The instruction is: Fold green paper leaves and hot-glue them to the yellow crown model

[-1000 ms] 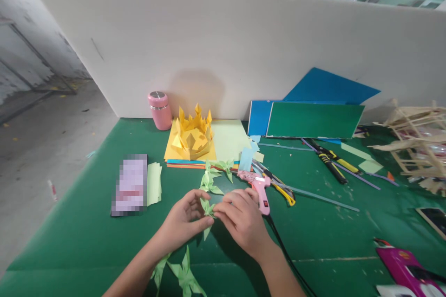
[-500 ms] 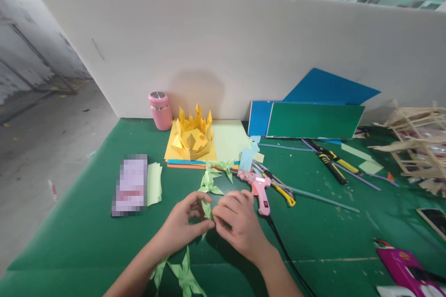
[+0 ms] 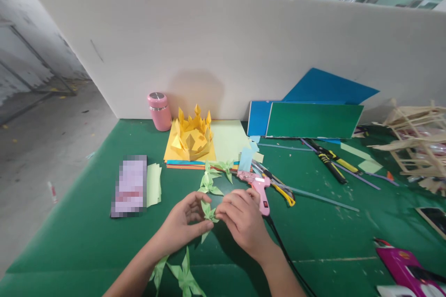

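Note:
A small light green folded paper piece (image 3: 208,215) is pinched between both hands low over the green table (image 3: 80,236). My left hand (image 3: 183,225) grips it from the left with thumb and fingers closed on it. My right hand (image 3: 242,220) pinches its right side with curled fingers. More green folded pieces (image 3: 210,180) lie just beyond the hands, and others (image 3: 183,276) lie under my left forearm. A pink glue gun (image 3: 258,185) rests right beside my right hand.
A yellow folded paper crown (image 3: 193,135) sits on stacked coloured sheets at the back, beside a pink cup (image 3: 159,110). Light green slips (image 3: 154,184) lie left. Cutters (image 3: 331,160), blue and green boards (image 3: 313,119), a stick frame (image 3: 418,141) and a magenta tool (image 3: 406,267) lie right.
Both hands keep hold of the green piece and shift their fingers slightly on it. The piece has turned a little between them. Nothing else on the table has moved.

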Motion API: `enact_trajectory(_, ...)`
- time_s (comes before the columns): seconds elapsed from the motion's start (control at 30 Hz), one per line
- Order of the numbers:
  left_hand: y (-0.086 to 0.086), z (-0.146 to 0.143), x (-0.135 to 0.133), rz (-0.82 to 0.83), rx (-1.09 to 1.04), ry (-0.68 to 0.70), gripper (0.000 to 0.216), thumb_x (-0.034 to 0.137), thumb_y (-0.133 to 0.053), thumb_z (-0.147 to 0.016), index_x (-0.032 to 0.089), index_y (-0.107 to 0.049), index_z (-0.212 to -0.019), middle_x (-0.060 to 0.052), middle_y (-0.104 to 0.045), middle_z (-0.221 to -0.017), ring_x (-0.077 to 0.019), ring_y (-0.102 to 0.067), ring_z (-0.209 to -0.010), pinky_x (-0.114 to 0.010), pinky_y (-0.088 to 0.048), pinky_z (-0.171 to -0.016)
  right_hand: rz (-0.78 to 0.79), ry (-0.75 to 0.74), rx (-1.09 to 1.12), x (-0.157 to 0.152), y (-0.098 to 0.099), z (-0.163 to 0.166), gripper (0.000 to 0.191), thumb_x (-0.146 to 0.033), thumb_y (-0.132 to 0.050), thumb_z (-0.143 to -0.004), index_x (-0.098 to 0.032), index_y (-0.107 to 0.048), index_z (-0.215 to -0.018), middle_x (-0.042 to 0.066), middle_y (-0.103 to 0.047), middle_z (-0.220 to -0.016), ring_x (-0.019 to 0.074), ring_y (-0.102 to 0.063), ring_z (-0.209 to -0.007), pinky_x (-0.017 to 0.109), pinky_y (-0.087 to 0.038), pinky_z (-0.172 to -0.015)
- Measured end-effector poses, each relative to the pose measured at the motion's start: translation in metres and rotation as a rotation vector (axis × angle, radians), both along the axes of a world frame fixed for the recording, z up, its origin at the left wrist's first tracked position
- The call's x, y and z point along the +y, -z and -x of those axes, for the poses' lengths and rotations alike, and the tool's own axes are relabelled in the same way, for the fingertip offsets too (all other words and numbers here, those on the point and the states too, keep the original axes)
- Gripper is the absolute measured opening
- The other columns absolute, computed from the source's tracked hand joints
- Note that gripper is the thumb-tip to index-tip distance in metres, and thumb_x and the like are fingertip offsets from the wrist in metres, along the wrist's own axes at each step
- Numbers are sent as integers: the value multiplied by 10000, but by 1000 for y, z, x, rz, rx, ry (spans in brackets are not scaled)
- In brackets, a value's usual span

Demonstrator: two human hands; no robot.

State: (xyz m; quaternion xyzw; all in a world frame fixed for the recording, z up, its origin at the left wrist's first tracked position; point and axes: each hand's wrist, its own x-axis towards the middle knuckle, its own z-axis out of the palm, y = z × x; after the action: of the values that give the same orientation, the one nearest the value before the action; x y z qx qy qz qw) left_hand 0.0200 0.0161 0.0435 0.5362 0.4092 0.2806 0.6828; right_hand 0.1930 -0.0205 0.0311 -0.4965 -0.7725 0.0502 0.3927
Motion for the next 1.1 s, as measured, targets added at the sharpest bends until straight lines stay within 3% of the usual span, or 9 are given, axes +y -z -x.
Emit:
enact_trajectory(0.63, 4, 2, 2, 19, -53, -28, 392, 303, -777, -626, 194, -537, -916, 71, -466, -675, -81, -475, -577, -230, -424, -570, -57, 85, -30, 2, -2, -6, 325, -225, -415, -964, -210, -599, -697, -11, -617, -711, 155, -523, -767, 332, -246, -749)
enact_trajectory(0.83, 10, 2, 6, -41, -59, -175, 373, 318, -769, -625, 194, -543, -893, 35, -533, -736, -106, -531, -649, -232, -464, -593, -107, 158, 24, 2, -1, -11, 195, -317, -450, -957, -234, -622, -997, 6, -679, -828, 177, -575, -817, 340, -287, -808)
enact_trajectory(0.97, 14, 1, 9, -91, -16, -332, 367, 350, -756, -602, 213, -512, -840, 18, -573, -810, -135, -592, -701, -264, -508, -619, -80, 152, 63, 1, -1, -11, 148, -288, -465, -951, -219, -592, -981, -5, -670, -766, 169, -592, -755, 332, -314, -797)
enact_trajectory(1.03, 17, 0, 11, -102, 13, -349, 358, 359, -727, -625, 219, -502, -866, 7, -589, -827, -166, -629, -791, -295, -532, -695, -76, 142, 63, 1, -1, -10, 132, -267, -469, -948, -217, -589, -971, -8, -669, -757, 165, -595, -746, 332, -319, -795)
enact_trajectory(1.1, 19, 1, 12, -128, 37, -355, 367, 370, -694, -655, 220, -506, -932, -34, -604, -973, -196, -636, -937, -337, -528, -816, -72, 133, 60, 1, -1, -9, 124, -247, -472, -944, -217, -588, -977, -6, -673, -766, 164, -596, -747, 334, -325, -793)
